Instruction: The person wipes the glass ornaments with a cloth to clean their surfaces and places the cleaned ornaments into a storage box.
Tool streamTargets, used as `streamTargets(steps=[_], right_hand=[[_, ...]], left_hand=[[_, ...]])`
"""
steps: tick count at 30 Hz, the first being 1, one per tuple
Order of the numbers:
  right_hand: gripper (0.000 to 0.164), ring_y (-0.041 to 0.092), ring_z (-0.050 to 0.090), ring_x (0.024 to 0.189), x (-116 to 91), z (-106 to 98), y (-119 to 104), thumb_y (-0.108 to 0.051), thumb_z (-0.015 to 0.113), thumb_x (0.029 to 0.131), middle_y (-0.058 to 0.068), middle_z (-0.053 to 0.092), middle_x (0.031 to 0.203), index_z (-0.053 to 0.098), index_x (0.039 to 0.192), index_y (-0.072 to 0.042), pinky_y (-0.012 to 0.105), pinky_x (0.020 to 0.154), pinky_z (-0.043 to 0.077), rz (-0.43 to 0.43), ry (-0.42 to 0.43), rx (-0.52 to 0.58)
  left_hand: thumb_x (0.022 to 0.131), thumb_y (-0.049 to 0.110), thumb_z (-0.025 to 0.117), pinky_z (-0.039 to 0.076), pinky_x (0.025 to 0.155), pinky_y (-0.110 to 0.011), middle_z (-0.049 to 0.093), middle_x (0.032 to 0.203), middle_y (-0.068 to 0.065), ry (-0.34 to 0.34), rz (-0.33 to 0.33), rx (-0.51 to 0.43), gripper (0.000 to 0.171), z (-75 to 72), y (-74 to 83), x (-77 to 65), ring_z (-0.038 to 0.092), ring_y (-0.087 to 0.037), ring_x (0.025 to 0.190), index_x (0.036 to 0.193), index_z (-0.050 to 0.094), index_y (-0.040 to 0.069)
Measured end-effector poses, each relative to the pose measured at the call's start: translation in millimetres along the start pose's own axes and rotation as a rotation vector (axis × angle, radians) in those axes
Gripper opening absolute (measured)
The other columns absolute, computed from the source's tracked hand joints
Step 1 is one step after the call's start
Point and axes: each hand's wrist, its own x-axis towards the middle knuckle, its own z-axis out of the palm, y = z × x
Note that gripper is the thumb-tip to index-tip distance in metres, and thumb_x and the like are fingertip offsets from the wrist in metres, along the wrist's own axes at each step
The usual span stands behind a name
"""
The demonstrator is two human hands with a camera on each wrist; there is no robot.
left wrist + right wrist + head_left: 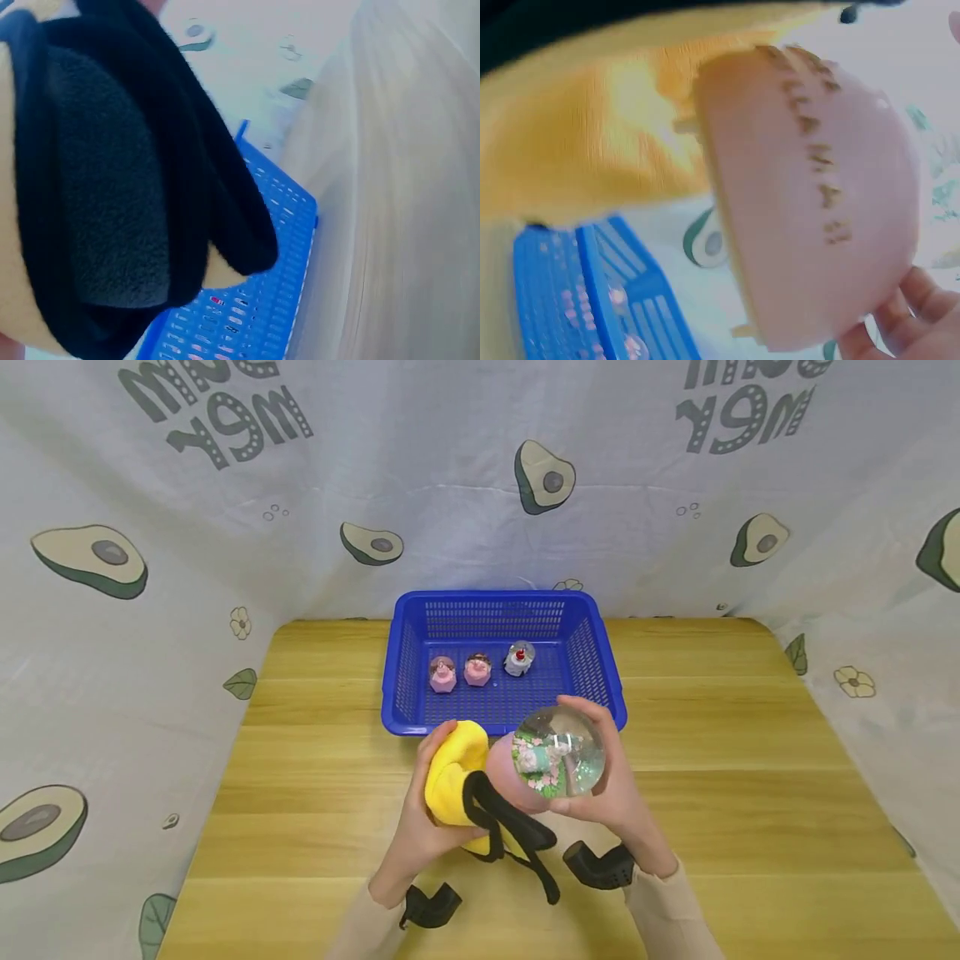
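My right hand (617,785) grips a large snow globe (558,752) by its glass ball, tilted so its pink base points left. White and green figures with pink flowers sit inside the glass. In the right wrist view the pink base (817,202) shows gold raised lettering. My left hand (423,818) holds a yellow cloth (453,777) with black trim and black straps, bunched up beside the base. From the left wrist, the cloth's dark trim (112,180) fills much of the view. Whether cloth and base touch, I cannot tell.
Behind the hands stands a blue perforated basket (504,595). Inside it are two small pink snow globes (442,675) and a small white one (519,657) with a red top. All stand on a wooden table (750,760), with a printed avocado curtain (450,468) at the back and sides.
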Motion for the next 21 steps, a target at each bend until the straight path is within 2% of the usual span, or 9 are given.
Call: streamTargets(steps=[3,8,16,21], right_hand=[[0.093,0.026,0.041,0.119,5.4,-1.9,0.6,0.001,0.083,0.061,0.013,0.037,0.139,0.034,0.14,0.002,0.03,0.094,0.044,0.009,0.085,-0.04],[0.092,0.029,0.034,0.123,13.8,-8.0,3.5,0.016,0.074,0.057,0.012,0.035,0.141,0.037,0.139,-0.003,0.03,0.095,0.04,0.031,0.166,-0.115],[0.086,0.028,0.042,0.116,28.7,-19.9,15.6,0.019,0.068,0.064,0.011,0.037,0.136,0.038,0.139,-0.009,0.025,0.088,0.047,0.084,0.253,-0.116],[0.083,0.026,0.04,0.12,41.1,-31.0,25.0,0.016,0.069,0.069,0.008,0.035,0.138,0.038,0.141,-0.012,0.027,0.09,0.044,0.104,0.306,-0.152]], left_hand=[[0.075,0.017,0.083,0.035,0.103,-0.03,0.029,0.148,-0.017,0.067,0.025,-0.116,0.097,-4.6,0.9,-3.7,0.038,-0.024,0.129,0.147,0.021,-0.002],[0.08,0.008,0.077,0.043,0.097,-0.031,0.038,0.142,-0.017,0.1,0.088,-0.229,0.088,-15.3,2.4,-9.0,0.049,-0.024,0.12,0.146,0.02,-0.005],[0.08,-0.006,0.071,0.047,0.094,-0.033,0.045,0.135,-0.019,0.189,0.127,-0.285,0.082,-31.6,3.9,-22.3,0.054,-0.026,0.111,0.145,0.021,-0.007],[0.079,-0.011,0.067,0.046,0.095,-0.033,0.045,0.134,-0.019,0.208,0.119,-0.298,0.08,-37.1,4.8,-29.7,0.054,-0.026,0.111,0.145,0.021,-0.007]])
